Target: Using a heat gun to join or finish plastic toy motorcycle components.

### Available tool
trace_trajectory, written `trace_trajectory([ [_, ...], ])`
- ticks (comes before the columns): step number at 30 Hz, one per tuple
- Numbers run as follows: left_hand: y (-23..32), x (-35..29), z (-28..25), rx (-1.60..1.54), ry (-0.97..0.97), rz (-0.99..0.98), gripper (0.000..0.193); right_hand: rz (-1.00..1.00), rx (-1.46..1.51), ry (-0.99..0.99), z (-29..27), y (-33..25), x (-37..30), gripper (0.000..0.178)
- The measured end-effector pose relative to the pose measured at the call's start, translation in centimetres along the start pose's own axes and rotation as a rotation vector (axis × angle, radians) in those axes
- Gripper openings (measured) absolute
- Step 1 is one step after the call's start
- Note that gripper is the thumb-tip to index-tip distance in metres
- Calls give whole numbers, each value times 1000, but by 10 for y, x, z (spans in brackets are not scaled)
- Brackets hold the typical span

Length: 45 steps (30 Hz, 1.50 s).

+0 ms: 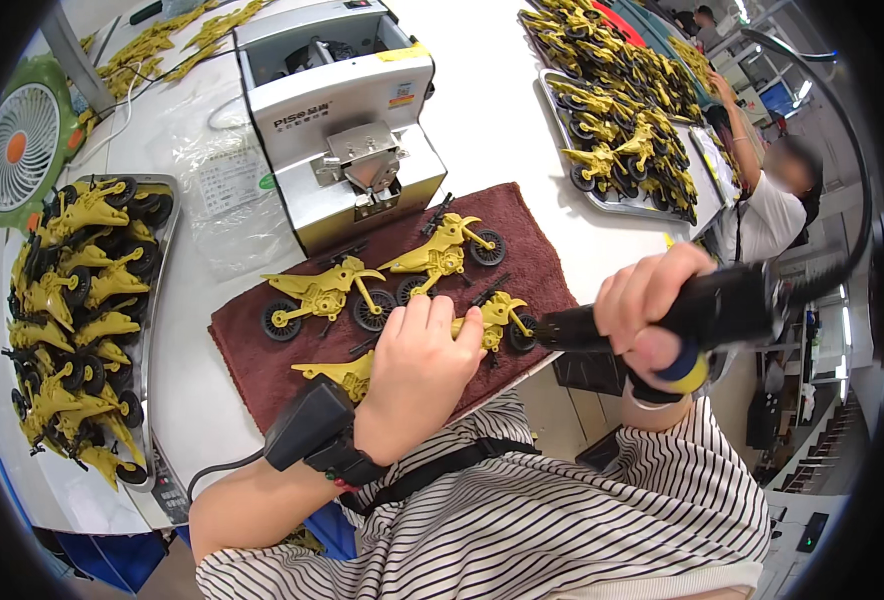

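Several yellow toy motorcycles with black wheels lie on a dark red cloth (252,375). My left hand (417,355) is closed over the lower right toy motorcycle (502,312), whose rear part is hidden under my fingers. A black electric screwdriver (707,310) is gripped in my right hand (647,305), held sideways with its front end at that motorcycle's front wheel. Its tip is blurred. Above my left hand lie two more motorcycles, a left one (320,290) and a right one (444,248). Another motorcycle (337,375) is partly covered by my left hand.
A grey-white screw feeder (347,130) stands behind the cloth. Metal trays heaped with toy motorcycles stand at left (167,260) and far right (602,203). A green fan (20,140) is at far left. Another person (772,210) sits at right. The screwdriver's cable (867,170) arcs along the right side.
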<state>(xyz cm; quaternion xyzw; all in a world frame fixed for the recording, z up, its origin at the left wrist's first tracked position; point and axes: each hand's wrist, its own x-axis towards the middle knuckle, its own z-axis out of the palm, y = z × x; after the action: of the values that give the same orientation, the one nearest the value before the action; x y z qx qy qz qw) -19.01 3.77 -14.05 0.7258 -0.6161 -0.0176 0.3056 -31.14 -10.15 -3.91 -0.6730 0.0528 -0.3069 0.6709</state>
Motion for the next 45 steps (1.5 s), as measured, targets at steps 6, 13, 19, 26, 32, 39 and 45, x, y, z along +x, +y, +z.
trace_trajectory([
  [6, 3, 0, 4, 33, 18, 30, 37, -216, 321, -146, -8, -55, 55, 21],
  [13, -1, -3, 4, 62, 14, 21, 37, -454, 354, -102, 72, 25, 140, 26],
  [19, 2, -2, 8, 110, 6, 34, 39, -357, 281, -161, 77, 33, 144, 19],
  [26, 0, -7, 7, 160, -67, 22, 40, -192, 225, -338, 64, 20, 123, 17],
  [32, 56, -21, -3, 483, -76, 111, 47, -186, 173, -319, 29, -44, 54, 24],
  [39, 83, -15, 62, 290, 57, -13, 48, -183, 213, -338, 33, -22, 9, 28],
  [45, 78, 4, 88, 209, 193, -233, 44, -160, 220, -262, 35, 6, 4, 28],
])
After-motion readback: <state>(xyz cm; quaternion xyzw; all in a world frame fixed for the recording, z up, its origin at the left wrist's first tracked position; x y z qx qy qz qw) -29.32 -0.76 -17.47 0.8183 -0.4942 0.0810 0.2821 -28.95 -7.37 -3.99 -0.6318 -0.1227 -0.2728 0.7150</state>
